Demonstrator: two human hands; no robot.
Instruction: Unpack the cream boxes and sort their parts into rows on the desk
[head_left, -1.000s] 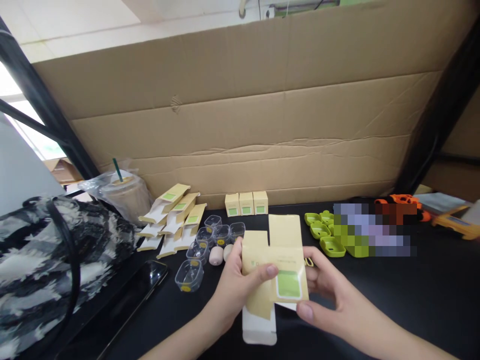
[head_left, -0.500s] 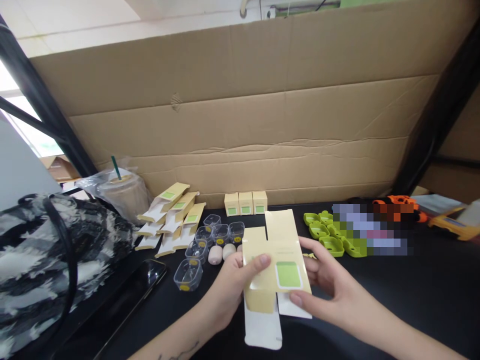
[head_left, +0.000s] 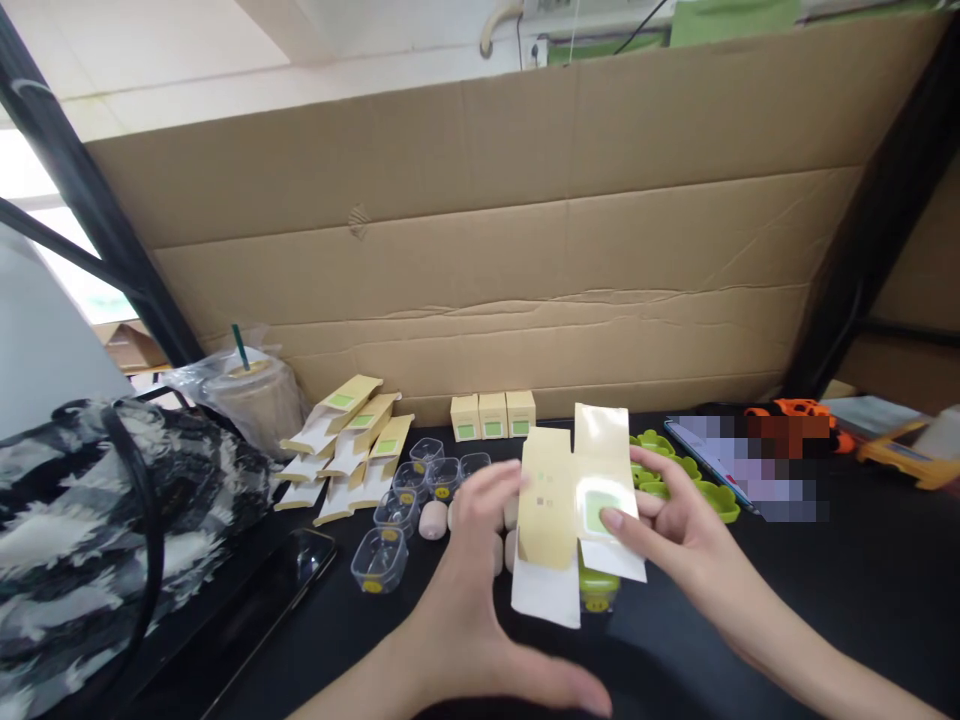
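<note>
Pinched in my right hand (head_left: 667,515) is a flattened cream carton (head_left: 547,500) with a green square label and white flaps. My left hand (head_left: 480,600) is spread wide just left of the carton, thumb and fingers apart. Below the carton's lower edge shows a small clear container with a green lid (head_left: 598,590), partly hidden. Several open clear plastic cups (head_left: 380,562) with yellow stickers stand to the left. Small pale rounded pieces (head_left: 433,520) lie beside them, some covered by my left hand and the carton.
Several unfolded cartons (head_left: 371,440) are stacked at the back left. Assembled small boxes (head_left: 493,416) stand by the cardboard wall (head_left: 480,250). Green lids (head_left: 712,500) lie right, near a pixelated phone-like item (head_left: 735,470). A black phone (head_left: 247,610) and patterned bag (head_left: 112,530) are left.
My left hand has let go of the carton and opened. The carton has moved slightly right in my right hand, turning to show another panel, and the green-lidded container now shows beneath it.
</note>
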